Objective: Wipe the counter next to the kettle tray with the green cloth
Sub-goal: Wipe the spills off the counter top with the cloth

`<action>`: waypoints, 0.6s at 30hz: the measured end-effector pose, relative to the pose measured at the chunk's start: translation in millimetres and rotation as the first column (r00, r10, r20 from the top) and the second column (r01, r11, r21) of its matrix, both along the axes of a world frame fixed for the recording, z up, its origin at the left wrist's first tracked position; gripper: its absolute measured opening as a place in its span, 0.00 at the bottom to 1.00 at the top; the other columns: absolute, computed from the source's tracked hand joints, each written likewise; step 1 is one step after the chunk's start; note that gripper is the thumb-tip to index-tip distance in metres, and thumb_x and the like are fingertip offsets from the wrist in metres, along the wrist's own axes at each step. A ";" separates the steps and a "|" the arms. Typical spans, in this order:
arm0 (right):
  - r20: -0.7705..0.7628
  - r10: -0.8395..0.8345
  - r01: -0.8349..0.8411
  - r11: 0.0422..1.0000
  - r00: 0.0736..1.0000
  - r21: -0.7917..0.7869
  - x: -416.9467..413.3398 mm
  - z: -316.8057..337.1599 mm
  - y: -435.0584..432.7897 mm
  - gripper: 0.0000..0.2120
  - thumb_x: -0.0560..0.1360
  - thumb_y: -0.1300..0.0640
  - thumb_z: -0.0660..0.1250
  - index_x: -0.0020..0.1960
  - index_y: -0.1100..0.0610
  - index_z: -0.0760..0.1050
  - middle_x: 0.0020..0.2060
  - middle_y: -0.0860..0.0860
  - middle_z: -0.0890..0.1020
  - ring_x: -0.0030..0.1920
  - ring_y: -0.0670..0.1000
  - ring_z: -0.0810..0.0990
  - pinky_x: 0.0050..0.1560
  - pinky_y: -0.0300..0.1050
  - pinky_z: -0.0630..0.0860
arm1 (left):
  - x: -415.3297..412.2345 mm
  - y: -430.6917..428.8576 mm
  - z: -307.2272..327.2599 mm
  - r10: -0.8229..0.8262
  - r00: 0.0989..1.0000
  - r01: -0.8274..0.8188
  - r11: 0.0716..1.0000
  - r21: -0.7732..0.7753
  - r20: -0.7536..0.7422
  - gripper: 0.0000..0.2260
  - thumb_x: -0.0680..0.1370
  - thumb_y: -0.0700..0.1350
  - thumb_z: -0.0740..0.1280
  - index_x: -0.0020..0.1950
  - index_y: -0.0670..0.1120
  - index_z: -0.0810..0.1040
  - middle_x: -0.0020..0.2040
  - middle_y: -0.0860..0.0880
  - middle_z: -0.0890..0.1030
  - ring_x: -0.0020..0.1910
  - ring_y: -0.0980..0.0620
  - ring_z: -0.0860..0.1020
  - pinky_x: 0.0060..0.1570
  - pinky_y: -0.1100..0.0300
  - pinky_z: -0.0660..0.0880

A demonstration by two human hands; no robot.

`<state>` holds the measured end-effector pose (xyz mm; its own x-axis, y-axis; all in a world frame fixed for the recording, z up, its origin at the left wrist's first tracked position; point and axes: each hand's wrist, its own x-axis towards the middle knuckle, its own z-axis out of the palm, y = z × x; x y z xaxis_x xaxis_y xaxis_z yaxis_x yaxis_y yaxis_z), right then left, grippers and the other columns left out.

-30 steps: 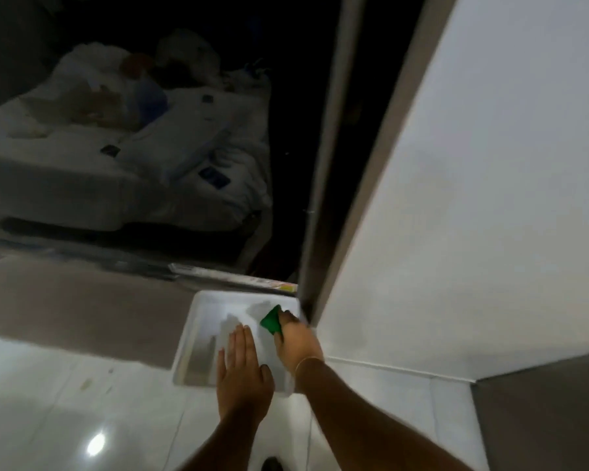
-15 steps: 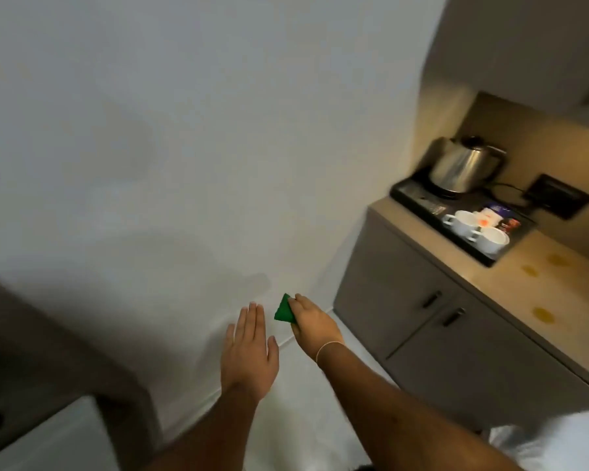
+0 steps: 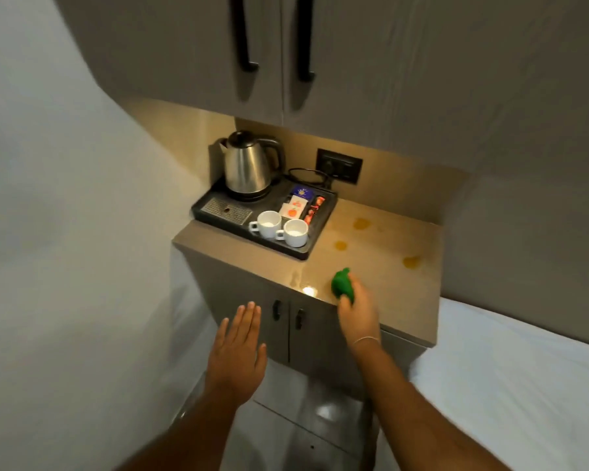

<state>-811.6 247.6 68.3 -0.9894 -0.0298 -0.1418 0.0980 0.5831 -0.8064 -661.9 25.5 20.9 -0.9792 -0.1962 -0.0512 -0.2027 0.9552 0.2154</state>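
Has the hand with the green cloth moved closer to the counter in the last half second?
Yes. The right hand with the green cloth was out by the wall, left of the cabinet; now it is over the counter's front edge, right of the kettle tray.

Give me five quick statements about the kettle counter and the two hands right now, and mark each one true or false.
1. The right hand grips the green cloth. True.
2. The left hand presses flat on the counter. False: it is open in front of the cabinet doors, below the counter edge.
3. Two white cups stand on the black tray. True.
4. The kettle stands off the tray, on the bare counter. False: it stands on the tray's back left part.
5. Yellowish stains mark the counter right of the tray. True.
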 end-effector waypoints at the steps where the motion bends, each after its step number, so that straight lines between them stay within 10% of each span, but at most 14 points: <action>1: -0.019 -0.089 0.089 0.996 0.996 0.029 -15.0 -1.3 27.3 0.27 0.85 0.61 0.63 0.83 0.53 0.66 0.78 0.56 0.73 0.77 0.60 0.73 0.80 0.55 0.66 | -12.8 6.6 -0.6 -0.041 0.999 0.042 0.999 -0.026 0.025 0.35 0.85 0.56 0.51 0.86 0.48 0.38 0.89 0.47 0.41 0.87 0.47 0.41 0.85 0.45 0.41; 6: -0.048 -0.197 0.202 0.930 0.979 0.306 -71.5 -22.9 107.7 0.30 0.84 0.62 0.62 0.85 0.58 0.61 0.85 0.55 0.62 0.85 0.59 0.57 0.85 0.57 0.56 | -78.8 36.0 -1.2 -0.106 0.992 0.111 0.991 -0.079 0.071 0.40 0.84 0.50 0.57 0.85 0.46 0.32 0.87 0.47 0.33 0.86 0.47 0.34 0.85 0.46 0.35; 12: -0.062 0.043 -0.015 0.916 0.997 0.402 -78.4 -53.5 33.4 0.36 0.81 0.66 0.63 0.86 0.53 0.57 0.86 0.53 0.55 0.87 0.58 0.50 0.87 0.56 0.48 | -134.1 55.6 -22.1 -0.161 0.977 0.173 0.982 -0.076 0.139 0.43 0.83 0.52 0.60 0.85 0.45 0.30 0.87 0.45 0.33 0.86 0.45 0.34 0.85 0.45 0.36; 16: -0.048 0.514 -0.441 0.776 0.856 0.450 -42.8 -71.2 -11.6 0.39 0.77 0.66 0.63 0.86 0.52 0.58 0.86 0.50 0.56 0.87 0.52 0.49 0.87 0.57 0.49 | -148.4 52.7 -37.8 -0.137 0.969 0.157 0.984 -0.086 0.205 0.45 0.83 0.52 0.62 0.85 0.43 0.31 0.88 0.43 0.34 0.87 0.44 0.35 0.86 0.42 0.42; 18: -0.115 0.473 -0.366 0.795 0.873 0.484 -35.7 -75.3 16.2 0.41 0.74 0.66 0.65 0.85 0.49 0.61 0.85 0.48 0.59 0.86 0.50 0.51 0.86 0.59 0.54 | -157.8 46.0 -44.5 -0.146 0.971 0.157 0.987 -0.043 0.189 0.46 0.81 0.52 0.62 0.85 0.43 0.32 0.88 0.43 0.35 0.87 0.44 0.36 0.86 0.42 0.42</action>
<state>-847.3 263.8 -7.0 -0.8988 -0.4378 -0.0233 -0.3866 0.8165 -0.4288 -819.8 71.5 -23.6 -0.9724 -0.0543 -0.2270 -0.0859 0.9876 0.1317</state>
